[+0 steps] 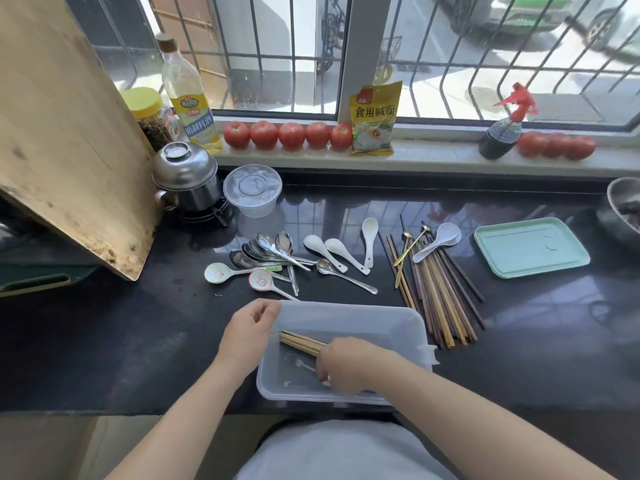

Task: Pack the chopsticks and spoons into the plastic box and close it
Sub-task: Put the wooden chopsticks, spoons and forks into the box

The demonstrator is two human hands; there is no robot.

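The translucent rectangular plastic box [349, 320] lies at the near edge of the black counter [104, 341] and serves as the reference point. The left hand [247, 329] rests on the box's far-left rim corner, fingers loosely curled over the edge. The right hand [341, 363] is inside the box, fingers closed around a bundle of light bamboo chopsticks [301, 342]; a small metal fork [299, 363] lies on the box floor just beside it.

Procedure, as judged: lay the bundle lengthwise against one long wall, tips aligned, keeping the left hand braced so the box does not slide. Release only when the sticks lie flat, leaving floor space for spoons.

Inventory outside the box:
- Mixed dark and light wooden chopsticks [440, 289], right of the box: a heap, too overlapped to count
- White ceramic spoons [334, 249], beyond the box: four plain, two more with red pattern
- Stainless steel spoons [273, 249], beyond the box's left corner: roughly seven, nested, count uncertain
- Slim gold-coloured spoons [410, 245] on the heap: two
- Pale green rectangular lid [530, 251], well right of the box: one, presumably the box's cover
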